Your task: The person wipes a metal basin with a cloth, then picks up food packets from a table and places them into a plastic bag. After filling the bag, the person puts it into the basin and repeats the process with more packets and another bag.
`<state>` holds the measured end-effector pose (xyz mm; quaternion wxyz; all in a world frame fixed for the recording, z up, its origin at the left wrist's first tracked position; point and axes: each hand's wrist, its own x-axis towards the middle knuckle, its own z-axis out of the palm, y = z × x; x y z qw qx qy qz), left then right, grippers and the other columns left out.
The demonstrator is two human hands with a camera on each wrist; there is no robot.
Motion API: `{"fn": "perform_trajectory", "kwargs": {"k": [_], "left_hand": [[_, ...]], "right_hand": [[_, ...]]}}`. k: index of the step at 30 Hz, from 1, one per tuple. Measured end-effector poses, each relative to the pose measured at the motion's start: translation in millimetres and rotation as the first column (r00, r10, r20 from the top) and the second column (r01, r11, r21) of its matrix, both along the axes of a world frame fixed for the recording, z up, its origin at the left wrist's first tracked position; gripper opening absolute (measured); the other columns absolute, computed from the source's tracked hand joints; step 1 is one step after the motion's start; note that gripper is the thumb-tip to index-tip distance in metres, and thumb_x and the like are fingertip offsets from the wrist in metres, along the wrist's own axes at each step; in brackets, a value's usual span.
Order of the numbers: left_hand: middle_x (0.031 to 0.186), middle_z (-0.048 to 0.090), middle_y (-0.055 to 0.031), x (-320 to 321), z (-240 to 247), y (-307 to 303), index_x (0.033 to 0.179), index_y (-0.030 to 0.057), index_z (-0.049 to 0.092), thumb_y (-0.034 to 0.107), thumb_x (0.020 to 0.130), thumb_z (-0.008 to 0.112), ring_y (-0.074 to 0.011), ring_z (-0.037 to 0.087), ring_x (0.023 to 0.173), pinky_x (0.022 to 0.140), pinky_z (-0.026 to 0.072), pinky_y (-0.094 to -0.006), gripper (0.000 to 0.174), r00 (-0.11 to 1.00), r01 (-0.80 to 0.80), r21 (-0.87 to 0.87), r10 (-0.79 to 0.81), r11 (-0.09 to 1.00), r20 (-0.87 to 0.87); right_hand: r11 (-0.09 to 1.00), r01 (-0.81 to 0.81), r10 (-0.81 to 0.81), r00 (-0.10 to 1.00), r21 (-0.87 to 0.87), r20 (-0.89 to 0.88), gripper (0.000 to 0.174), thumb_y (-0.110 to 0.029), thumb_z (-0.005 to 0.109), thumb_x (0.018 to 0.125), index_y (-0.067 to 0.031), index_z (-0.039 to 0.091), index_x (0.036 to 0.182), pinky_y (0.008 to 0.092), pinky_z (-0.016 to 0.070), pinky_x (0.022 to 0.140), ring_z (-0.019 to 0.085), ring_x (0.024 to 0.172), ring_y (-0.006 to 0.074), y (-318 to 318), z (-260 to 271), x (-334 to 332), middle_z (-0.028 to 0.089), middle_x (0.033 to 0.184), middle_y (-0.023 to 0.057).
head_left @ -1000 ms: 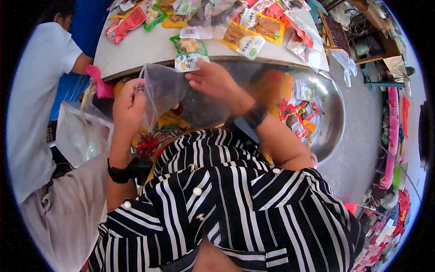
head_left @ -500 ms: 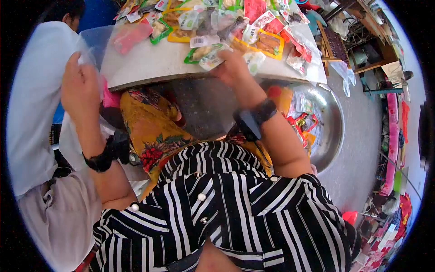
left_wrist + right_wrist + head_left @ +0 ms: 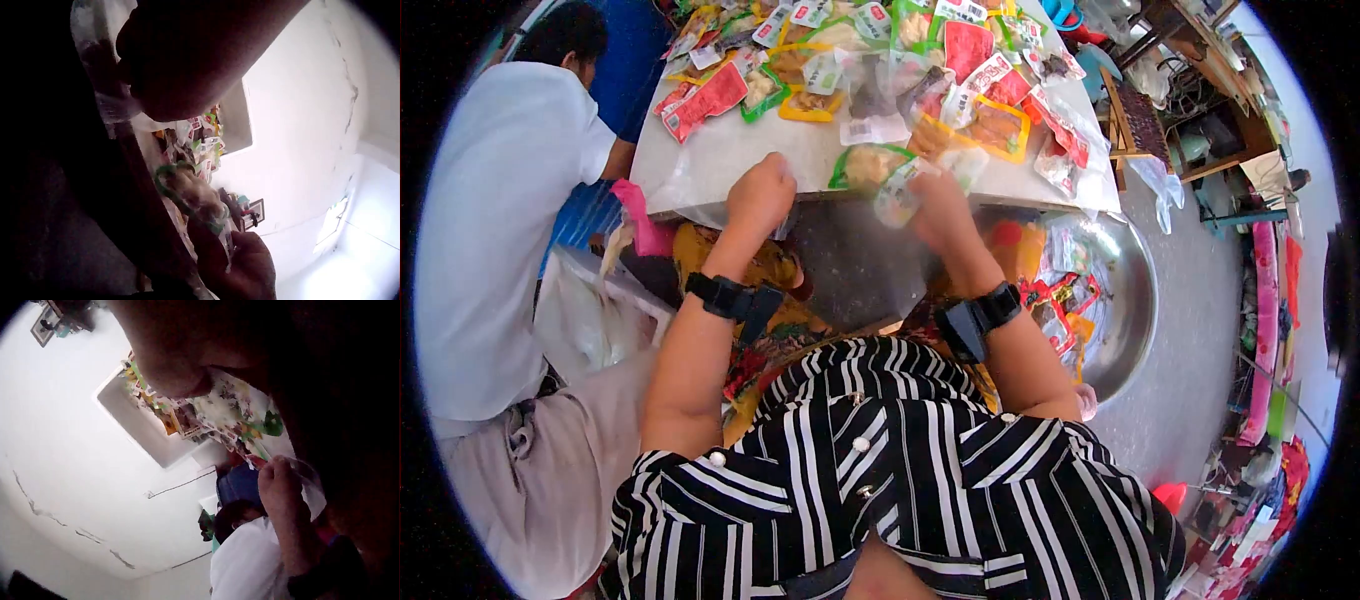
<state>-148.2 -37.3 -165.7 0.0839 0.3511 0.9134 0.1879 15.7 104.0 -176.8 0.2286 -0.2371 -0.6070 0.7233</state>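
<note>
The step in hand looks like bagging: a flat, green-bordered plastic food packet [image 3: 866, 170] sits at twelve o'clock in the head view, by the front edge of the white tabletop [image 3: 668, 170], its pale end grasped by the fingers of the right hand [image 3: 945, 206] at one o'clock. Between ten and eleven, the left hand [image 3: 762, 194] has its fingers curled, pinching a thin, clear plastic bag [image 3: 310, 485] (its mouth is too indistinct to make out). The next move probably calls for spreading that bag and bringing the packet across toward nine o'clock.

White table [image 3: 690, 172], colourful food packets [image 3: 875, 95] heaped across it, many overlapping
</note>
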Motion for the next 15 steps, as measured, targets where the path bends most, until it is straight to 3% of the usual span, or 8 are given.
{"fn": "perform_trajectory", "kwargs": {"k": [1, 2, 5, 8, 10, 11, 12, 15], "left_hand": [[0.078, 0.054, -0.0171, -1.3, -2.3, 2.1, 0.08, 0.0046, 0.048, 0.019, 0.07, 0.042, -0.0342, 0.051, 0.075, 0.064, 0.039, -0.0409, 0.019, 1.0, -0.004, 0.025, 0.003, 1.0, 0.022], [0.078, 0.054, -0.0166, -2.5, -4.5, 3.7, 0.08, 0.0049, 0.048, 0.02, 0.07, 0.042, -0.034, 0.051, 0.075, 0.064, 0.0391, -0.0406, 0.019, 0.999, -0.013, 0.051, 0.01, 0.999, 0.046], [0.077, 0.054, -0.0157, -3.3, -7.8, 6.4, 0.082, 0.0057, 0.049, 0.022, 0.07, 0.042, -0.0334, 0.051, 0.075, 0.063, 0.0392, -0.0397, 0.021, 0.995, -0.032, 0.099, 0.022, 0.995, 0.1], [0.078, 0.054, -0.0159, -0.4, -6.5, 8.1, 0.083, 0.006, 0.05, 0.022, 0.071, 0.043, -0.0328, 0.051, 0.075, 0.063, 0.0394, -0.0393, 0.021, 0.992, -0.036, 0.105, 0.023, 0.994, 0.122], [0.079, 0.054, -0.0164, 0.2, -4.0, 8.8, 0.083, 0.0061, 0.05, 0.022, 0.071, 0.043, -0.0324, 0.051, 0.076, 0.064, 0.0395, -0.039, 0.021, 0.989, -0.041, 0.115, 0.024, 0.993, 0.143], [0.079, 0.054, -0.0164, -0.2, -4.4, 9.1, 0.083, 0.0059, 0.05, 0.021, 0.071, 0.043, -0.0323, 0.051, 0.076, 0.064, 0.0395, -0.0389, 0.021, 0.991, -0.037, 0.114, 0.021, 0.993, 0.135], [0.079, 0.054, -0.0164, -0.5, -4.9, 9.9, 0.084, 0.0056, 0.05, 0.021, 0.071, 0.043, -0.0321, 0.051, 0.076, 0.064, 0.0396, -0.0389, 0.021, 0.992, -0.032, 0.112, 0.018, 0.993, 0.128], [0.08, 0.054, -0.0162, 0.2, -11.6, 7.5, 0.087, 0.0042, 0.05, 0.02, 0.071, 0.043, -0.0318, 0.051, 0.077, 0.066, 0.0397, -0.0385, 0.023, 0.992, 0.001, 0.153, -0.021, 0.988, 0.128]], "right_hand": [[0.835, -0.095, 0.01, 0.987, 0.543, 0.158, 0.019, -0.007, 0.048, 0.063, -0.0001, 0.05, 0.081, 0.0366, 0.0421, 0.06, 0.051, 0.068, 0.0327, 2.9, -7.9, 4.5, 0.051, 0.081, 0.0184], [0.397, -0.241, -0.071, 0.954, 0.886, 0.291, 0.017, -0.01, 0.052, 0.061, -0.0015, 0.053, 0.075, 0.0375, 0.0407, 0.059, 0.05, 0.065, 0.0355, 5.5, -15.5, 7.1, 0.051, 0.078, 0.0196], [0.413, -0.353, -0.018, 0.919, 0.84, 0.395, 0.017, -0.01, 0.052, 0.061, -0.0011, 0.053, 0.076, 0.0386, 0.0401, 0.059, 0.049, 0.068, 0.0356, -1.7, -0.9, 3.8, 0.05, 0.08, 0.0209], [0.533, -0.076, -0.181, 0.963, 0.843, 0.201, 0.017, -0.013, 0.054, 0.061, -0.0011, 0.054, 0.073, 0.0394, 0.0401, 0.06, 0.049, 0.072, 0.0344, -12.6, 3.8, -7.6, 0.05, 0.08, 0.0209], [0.819, 0.099, -0.242, 0.953, 0.565, 0.184, 0.018, -0.014, 0.055, 0.061, -0.0007, 0.053, 0.073, 0.0384, 0.0404, 0.059, 0.049, 0.073, 0.0335, -11.2, 21.7, -13.2, 0.05, 0.08, 0.0209], [0.854, 0.148, -0.253, 0.956, 0.499, 0.15, 0.017, -0.014, 0.054, 0.062, -0.0006, 0.052, 0.073, 0.0376, 0.0406, 0.059, 0.049, 0.073, 0.0324, -6.0, 17.5, -18.1, 0.05, 0.08, 0.0206], [0.882, 0.196, -0.268, 0.957, 0.429, 0.114, 0.017, -0.014, 0.054, 0.063, -0.0005, 0.052, 0.072, 0.0367, 0.0408, 0.059, 0.049, 0.073, 0.0313, -0.8, 13.2, -23.1, 0.05, 0.08, 0.0202], [0.804, 0.186, -0.214, 0.977, 0.564, -0.018, 0.014, -0.013, 0.049, 0.067, -0.0005, 0.051, 0.071, 0.0332, 0.0411, 0.056, 0.05, 0.07, 0.0255, 15.7, -34.6, -31.9, 0.05, 0.077, 0.0166]]}}
